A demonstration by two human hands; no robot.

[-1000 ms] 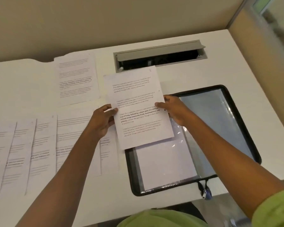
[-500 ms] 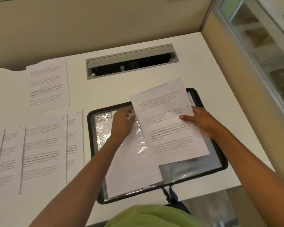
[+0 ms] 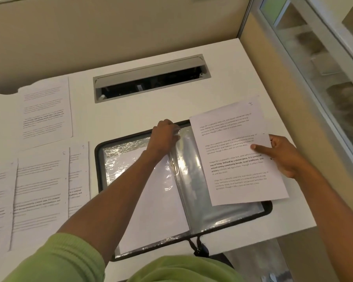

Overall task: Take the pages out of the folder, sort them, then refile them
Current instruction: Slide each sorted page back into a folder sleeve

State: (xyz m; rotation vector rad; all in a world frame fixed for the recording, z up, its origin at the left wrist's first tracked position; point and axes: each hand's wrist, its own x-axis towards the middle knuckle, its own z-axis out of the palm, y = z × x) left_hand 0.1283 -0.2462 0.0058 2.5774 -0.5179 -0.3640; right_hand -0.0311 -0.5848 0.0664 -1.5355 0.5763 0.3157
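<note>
The black-edged zip folder with clear plastic sleeves is lying open at 6 o'clock on the white desk. The left grip is pinching a sleeve's top edge; the right grip is holding a printed white page marked 3 over the folder's 3 o'clock half.

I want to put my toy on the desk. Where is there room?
Bare white desk lies between the grey cable slot and the open black folder. The desk's left side is crowded with printed pages.
</note>
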